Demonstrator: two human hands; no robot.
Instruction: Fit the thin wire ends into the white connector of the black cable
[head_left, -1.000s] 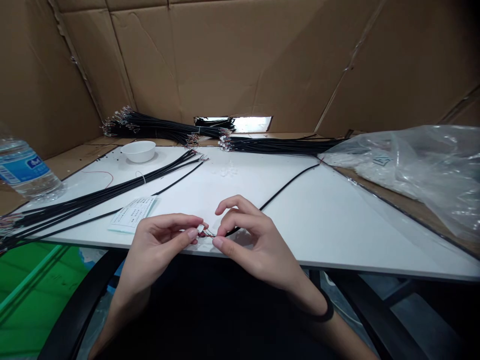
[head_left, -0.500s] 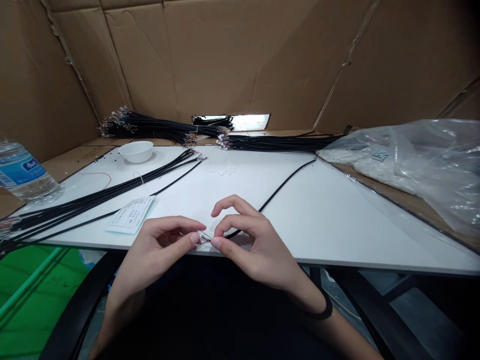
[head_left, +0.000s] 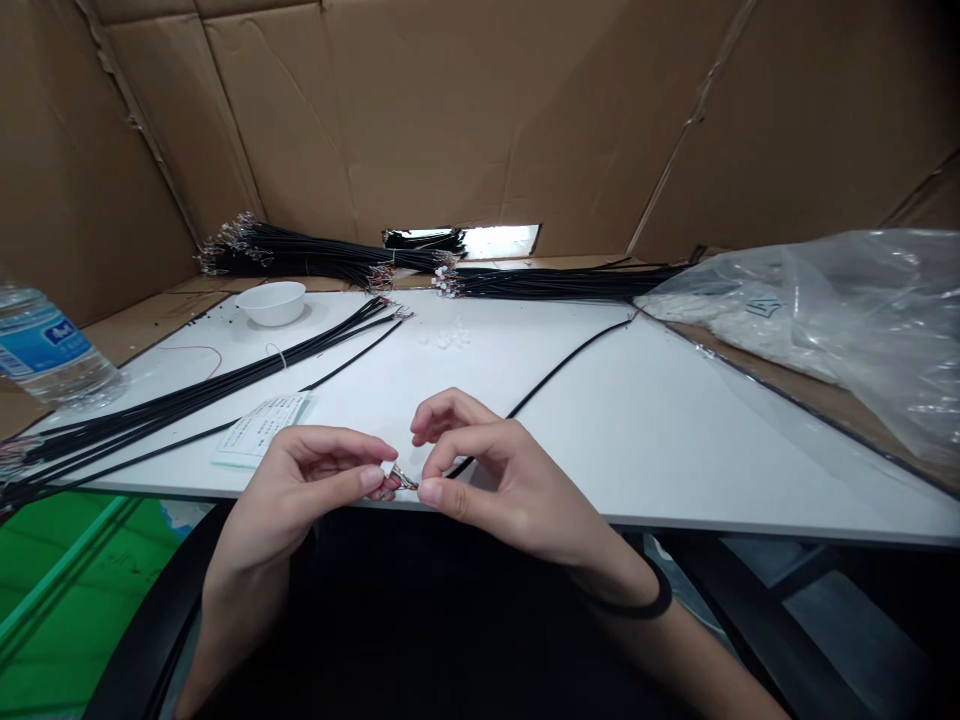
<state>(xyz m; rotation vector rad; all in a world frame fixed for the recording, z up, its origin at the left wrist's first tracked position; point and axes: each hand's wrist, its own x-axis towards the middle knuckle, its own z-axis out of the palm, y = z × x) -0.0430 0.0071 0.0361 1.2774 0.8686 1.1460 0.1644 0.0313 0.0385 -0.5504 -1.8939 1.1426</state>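
My left hand (head_left: pixel 311 482) pinches a small white plastic connector (head_left: pixel 388 469) between thumb and fingertips, near the table's front edge. Thin coloured wire ends (head_left: pixel 405 480) run from it towards my right hand (head_left: pixel 495 488), whose thumb and forefinger hold them close by. A single black cable (head_left: pixel 555 372) leaves my right hand and runs up the white table (head_left: pixel 645 440) to the far corner. My fingers hide most of the connector.
A bundle of black cables (head_left: pixel 187 420) and a printed paper label (head_left: pixel 262 430) lie left of my hands. A white bowl (head_left: pixel 271 303), a water bottle (head_left: pixel 45 350), more cable bundles (head_left: pixel 555 284) and a plastic bag (head_left: pixel 840 310) of white parts surround the table, backed by cardboard walls.
My hands have drawn slightly closer together and shifted left, and the connector now shows more clearly between my fingertips. The view has tilted a little.
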